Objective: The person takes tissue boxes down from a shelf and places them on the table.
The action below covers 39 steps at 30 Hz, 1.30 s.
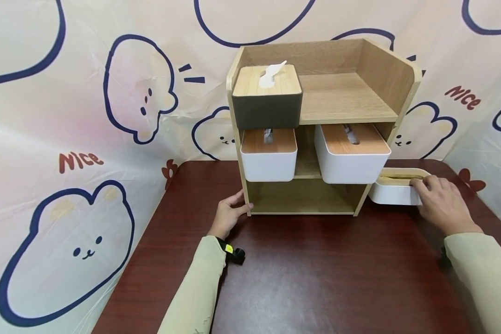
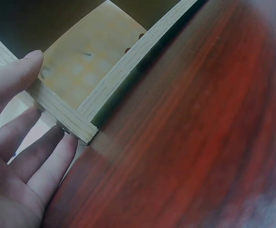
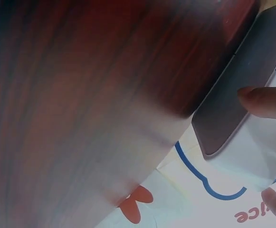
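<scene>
My left hand (image 1: 227, 216) grips the lower left side panel of a small wooden shelf (image 1: 350, 95), thumb on the front edge and fingers behind the panel. In the left wrist view the bottom corner of the shelf stands close beside my fingers (image 2: 50, 164). To the right of the shelf, my right hand (image 1: 446, 206) holds the right end of a white box (image 1: 394, 195) with a yellowish inside or top. The right wrist view shows my thumb (image 3: 268, 102) against the box's shaded side and a fingertip at its far side.
A black tissue box with a wooden lid (image 1: 269, 111) stands on the shelf's top left. Two white tissue boxes with wooden lids, a left one (image 1: 269, 167) and a right one (image 1: 352, 169), jut from the middle tier. Behind the dark red table (image 1: 317, 273) hangs a cartoon-printed cloth (image 1: 83, 222).
</scene>
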Each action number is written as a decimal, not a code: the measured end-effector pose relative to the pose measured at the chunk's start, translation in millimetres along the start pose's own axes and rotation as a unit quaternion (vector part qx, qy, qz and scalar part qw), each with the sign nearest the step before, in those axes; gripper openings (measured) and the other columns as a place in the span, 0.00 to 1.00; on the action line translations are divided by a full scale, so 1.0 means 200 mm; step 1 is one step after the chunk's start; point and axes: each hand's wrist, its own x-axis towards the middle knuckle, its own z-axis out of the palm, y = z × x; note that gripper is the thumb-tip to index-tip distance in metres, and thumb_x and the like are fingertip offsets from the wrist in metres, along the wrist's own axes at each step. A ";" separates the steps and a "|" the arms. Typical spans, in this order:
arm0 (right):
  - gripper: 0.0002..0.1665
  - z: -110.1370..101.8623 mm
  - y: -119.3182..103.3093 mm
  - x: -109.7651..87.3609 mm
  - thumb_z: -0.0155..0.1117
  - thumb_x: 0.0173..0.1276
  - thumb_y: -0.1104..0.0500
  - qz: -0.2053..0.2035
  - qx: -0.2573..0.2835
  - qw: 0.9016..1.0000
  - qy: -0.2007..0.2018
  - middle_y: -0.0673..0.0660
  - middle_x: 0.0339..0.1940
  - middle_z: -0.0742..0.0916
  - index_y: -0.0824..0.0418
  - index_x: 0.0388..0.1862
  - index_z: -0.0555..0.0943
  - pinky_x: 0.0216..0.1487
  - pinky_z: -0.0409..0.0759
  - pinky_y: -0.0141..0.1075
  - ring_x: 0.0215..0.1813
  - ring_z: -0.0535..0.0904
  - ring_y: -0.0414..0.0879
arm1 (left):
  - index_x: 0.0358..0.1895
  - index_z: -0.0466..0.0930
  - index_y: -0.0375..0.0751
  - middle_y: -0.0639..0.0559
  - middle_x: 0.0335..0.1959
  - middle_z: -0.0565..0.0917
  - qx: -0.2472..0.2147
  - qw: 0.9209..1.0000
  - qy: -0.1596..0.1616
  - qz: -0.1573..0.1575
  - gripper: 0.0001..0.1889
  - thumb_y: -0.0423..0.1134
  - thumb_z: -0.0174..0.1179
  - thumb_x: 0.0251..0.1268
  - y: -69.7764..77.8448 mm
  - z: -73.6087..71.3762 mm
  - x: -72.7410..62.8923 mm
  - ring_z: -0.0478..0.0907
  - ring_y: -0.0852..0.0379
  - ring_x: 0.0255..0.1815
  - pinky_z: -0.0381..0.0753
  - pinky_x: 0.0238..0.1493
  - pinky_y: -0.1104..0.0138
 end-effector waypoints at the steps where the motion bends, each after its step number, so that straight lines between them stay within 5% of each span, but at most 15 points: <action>1: 0.43 0.00 0.00 0.00 0.74 0.42 0.72 0.000 -0.003 1.000 -0.001 0.74 0.53 0.69 0.65 0.59 0.66 0.58 0.63 0.67 0.52 0.64 0.72 | 0.66 0.74 0.43 0.48 0.62 0.76 0.000 1.000 0.000 -0.001 0.32 0.36 0.72 0.56 0.00 0.00 0.00 0.63 0.52 0.70 0.68 0.63 0.58; 6: 0.37 0.01 0.00 0.01 0.69 0.45 0.72 0.000 -0.016 1.000 -0.002 0.74 0.50 0.70 0.66 0.56 0.66 0.54 0.64 0.67 0.50 0.65 0.73 | 0.66 0.74 0.43 0.47 0.62 0.77 0.001 1.000 0.002 -0.009 0.32 0.35 0.72 0.56 0.02 0.00 0.00 0.63 0.52 0.70 0.68 0.63 0.57; 16: 0.28 0.03 0.00 0.01 0.64 0.52 0.72 -0.011 -0.028 1.000 0.001 0.73 0.47 0.71 0.67 0.53 0.66 0.41 0.69 0.66 0.45 0.68 0.73 | 0.66 0.74 0.48 0.50 0.63 0.76 -0.019 1.000 0.005 -0.016 0.34 0.39 0.74 0.53 -0.16 -0.01 0.09 0.61 0.57 0.70 0.69 0.61 0.61; 39: 0.17 0.05 -0.01 0.00 0.59 0.59 0.69 -0.012 -0.065 0.998 -0.013 0.73 0.42 0.72 0.72 0.46 0.66 0.32 0.71 0.61 0.40 0.69 0.71 | 0.65 0.76 0.50 0.55 0.62 0.77 -0.010 1.000 0.023 0.003 0.33 0.41 0.75 0.52 -0.16 0.00 0.09 0.63 0.56 0.69 0.63 0.66 0.58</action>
